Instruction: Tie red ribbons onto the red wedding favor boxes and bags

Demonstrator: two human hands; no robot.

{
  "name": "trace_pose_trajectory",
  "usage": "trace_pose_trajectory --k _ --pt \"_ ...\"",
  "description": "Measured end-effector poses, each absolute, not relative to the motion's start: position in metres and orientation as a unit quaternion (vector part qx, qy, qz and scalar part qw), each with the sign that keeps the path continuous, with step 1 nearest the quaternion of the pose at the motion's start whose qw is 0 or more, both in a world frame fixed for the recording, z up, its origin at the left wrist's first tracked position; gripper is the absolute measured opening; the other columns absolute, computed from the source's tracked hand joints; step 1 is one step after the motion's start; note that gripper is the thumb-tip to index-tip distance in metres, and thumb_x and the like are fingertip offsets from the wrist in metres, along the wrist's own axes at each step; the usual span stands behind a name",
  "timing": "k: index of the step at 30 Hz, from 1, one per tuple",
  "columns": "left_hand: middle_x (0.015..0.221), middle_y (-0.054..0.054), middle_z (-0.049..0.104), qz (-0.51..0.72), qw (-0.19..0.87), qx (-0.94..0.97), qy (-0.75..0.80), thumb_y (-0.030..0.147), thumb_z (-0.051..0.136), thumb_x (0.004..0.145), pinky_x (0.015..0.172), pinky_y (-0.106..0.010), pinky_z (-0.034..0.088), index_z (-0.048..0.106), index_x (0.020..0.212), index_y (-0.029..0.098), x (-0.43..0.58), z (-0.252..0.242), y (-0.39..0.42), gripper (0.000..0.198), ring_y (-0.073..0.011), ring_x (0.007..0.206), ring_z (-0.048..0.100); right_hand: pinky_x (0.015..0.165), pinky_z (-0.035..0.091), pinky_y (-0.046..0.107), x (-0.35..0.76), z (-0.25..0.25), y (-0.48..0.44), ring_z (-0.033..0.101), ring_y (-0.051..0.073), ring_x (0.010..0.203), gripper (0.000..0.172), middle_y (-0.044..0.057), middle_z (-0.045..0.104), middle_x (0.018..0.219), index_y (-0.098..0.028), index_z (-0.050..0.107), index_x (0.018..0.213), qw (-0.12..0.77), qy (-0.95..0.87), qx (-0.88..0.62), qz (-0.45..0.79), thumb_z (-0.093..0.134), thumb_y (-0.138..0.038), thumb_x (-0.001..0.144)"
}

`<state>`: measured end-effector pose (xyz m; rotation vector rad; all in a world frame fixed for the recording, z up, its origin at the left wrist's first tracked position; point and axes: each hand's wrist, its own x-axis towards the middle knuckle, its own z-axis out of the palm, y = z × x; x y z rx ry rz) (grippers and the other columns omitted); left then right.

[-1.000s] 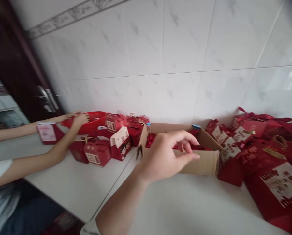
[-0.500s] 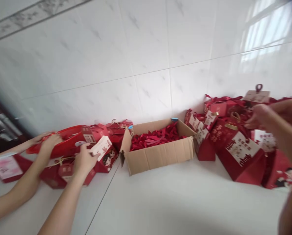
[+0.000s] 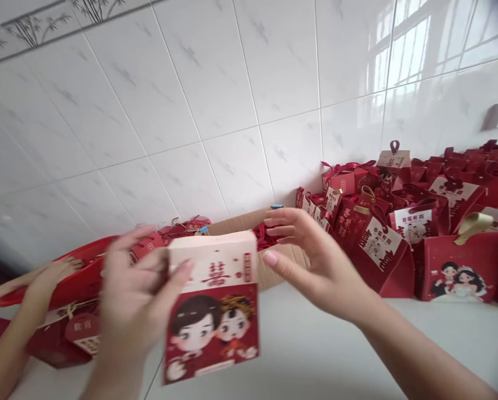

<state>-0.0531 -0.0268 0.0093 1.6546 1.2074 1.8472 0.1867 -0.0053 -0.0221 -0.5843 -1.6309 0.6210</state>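
My left hand [image 3: 134, 297] grips a small red gift box [image 3: 213, 311] by its left side and holds it up in front of me. The box has a pink top and a cartoon couple on its front. My right hand [image 3: 313, 261] hovers just right of the box's top, fingers spread and holding nothing, thumb tip close to the box's upper right corner. Behind the box, partly hidden, stands a cardboard carton [image 3: 282, 258] with red ribbons in it.
Many red gift boxes and bags [image 3: 419, 228] crowd the white counter [image 3: 315, 350] at the right, against the tiled wall. At the left another person's hand [image 3: 49, 278] rests on a red basket [image 3: 71, 283] among more red boxes.
My left hand has lifted the red gift box from the pile at the left up in front of me. My right hand came in from the right-hand boxes toward it. The view swung right.
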Motion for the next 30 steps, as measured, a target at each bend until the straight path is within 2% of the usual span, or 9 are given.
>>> trace_pose_trajectory --k 2,6,10,13,15,19,22,25,30 --pt "0.088 -0.001 0.072 0.647 0.229 0.608 0.399 0.017 0.077 0.069 0.059 -0.022 0.057 0.046 0.119 0.028 -0.015 0.006 -0.021 0.06 -0.0165 0.071 0.069 0.096 0.048 0.037 0.177 -0.028 -0.001 0.053 0.022 0.116 0.044 0.007 0.054 0.127 -0.028 0.046 0.124 0.603 -0.708 -0.236 0.282 0.064 -0.034 0.084" --pt "0.1 -0.004 0.069 0.644 0.256 0.618 0.371 0.023 0.071 0.077 0.067 -0.022 0.055 0.052 0.114 0.027 0.014 0.001 -0.007 0.041 -0.0165 0.086 0.067 0.08 0.053 0.034 0.177 -0.033 0.016 0.061 0.02 0.098 0.024 0.008 0.061 0.108 -0.022 0.053 0.104 0.652 -0.649 -0.252 0.3 0.062 -0.034 0.084" --pt "0.088 -0.001 0.064 0.64 0.269 0.609 0.384 0.028 0.068 0.079 0.061 -0.019 0.051 0.056 0.097 0.022 0.02 -0.001 -0.001 0.023 -0.0112 0.071 0.06 0.06 0.052 0.027 0.192 -0.028 0.024 0.06 0.015 0.074 0.025 0.005 0.062 0.087 -0.019 0.057 0.089 0.638 -0.62 -0.271 0.367 0.068 -0.038 0.079" --pt "0.08 0.002 0.058 0.63 0.311 0.599 0.384 0.029 0.066 0.08 0.057 -0.018 0.048 0.053 0.093 0.024 0.023 -0.003 0.002 0.019 -0.0096 0.065 0.056 0.054 0.05 0.025 0.198 -0.024 0.024 0.059 0.013 0.066 0.025 0.001 0.061 0.076 -0.019 0.058 0.087 0.625 -0.609 -0.249 0.421 0.071 -0.038 0.076" --pt "0.083 0.002 0.058 0.619 0.346 0.597 0.375 0.03 0.065 0.08 0.056 -0.018 0.048 0.052 0.093 0.025 0.024 -0.004 0.004 0.019 -0.0093 0.063 0.055 0.051 0.05 0.024 0.197 -0.023 0.023 0.06 0.013 0.062 0.025 0.0 0.061 0.071 -0.02 0.058 0.087 0.622 -0.595 -0.24 0.448 0.072 -0.036 0.075" --pt "0.094 -0.001 0.062 0.627 0.337 0.604 0.358 0.029 0.063 0.081 0.057 -0.021 0.049 0.051 0.095 0.024 0.022 -0.005 0.006 0.019 -0.0086 0.059 0.054 0.054 0.054 0.025 0.189 -0.025 0.023 0.064 0.014 0.066 0.025 0.001 0.066 0.077 -0.021 0.061 0.094 0.633 -0.56 -0.259 0.468 0.072 -0.036 0.076" --pt "0.082 0.0 0.062 0.635 0.307 0.608 0.364 0.031 0.063 0.082 0.056 -0.022 0.048 0.048 0.092 0.024 0.02 -0.006 0.006 0.019 -0.0111 0.06 0.055 0.063 0.056 0.026 0.184 -0.029 0.024 0.065 0.015 0.074 0.03 0.002 0.068 0.085 -0.022 0.062 0.098 0.659 -0.528 -0.262 0.467 0.075 -0.034 0.074" --pt "0.074 0.001 0.06 0.612 0.291 0.627 0.384 0.034 0.063 0.082 0.055 -0.022 0.048 0.05 0.096 0.024 0.018 -0.008 0.007 0.02 -0.0122 0.061 0.056 0.064 0.054 0.026 0.18 -0.032 0.025 0.063 0.014 0.072 0.027 0.001 0.067 0.082 -0.021 0.062 0.089 0.678 -0.499 -0.261 0.472 0.078 -0.033 0.07" --pt "0.076 0.001 0.061 0.635 0.263 0.616 0.385 0.033 0.061 0.084 0.057 -0.021 0.047 0.055 0.097 0.023 0.021 -0.015 0.011 0.017 -0.0114 0.062 0.055 0.06 0.05 0.024 0.178 -0.037 0.029 0.059 0.012 0.065 0.026 -0.002 0.063 0.074 -0.02 0.058 0.078 0.658 -0.472 -0.234 0.538 0.077 -0.036 0.072"
